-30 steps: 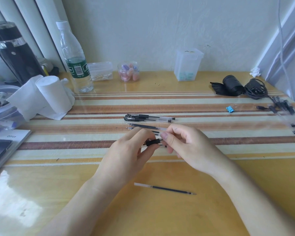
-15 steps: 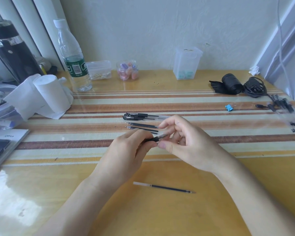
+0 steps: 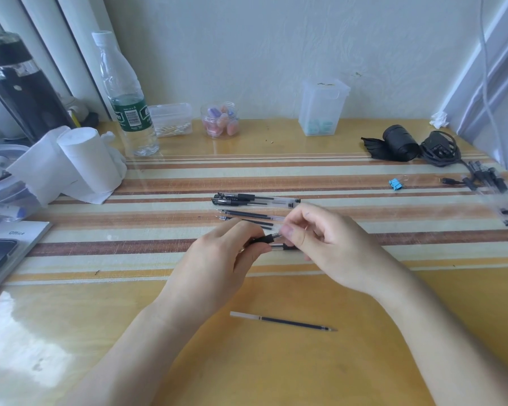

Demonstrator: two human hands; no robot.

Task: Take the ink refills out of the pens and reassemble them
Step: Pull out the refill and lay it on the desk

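My left hand grips a black-gripped pen by its rubber section, tip pointing right. My right hand pinches the pen's tip end between thumb and forefinger. A second clear pen piece shows just below, between the two hands. One loose ink refill lies on the yellow table near me. Two capped pens lie side by side beyond my hands, with two more refills just in front of them.
A paper roll and water bottle stand at the back left, small plastic boxes along the wall. Black cable bundle, blue binder clip and more clear pen parts sit at the right. A booklet lies at the left edge.
My right hand has shifted from the pen's clear barrel to its tip end, and the pen now tilts up to the right. The refill near me has stayed put.
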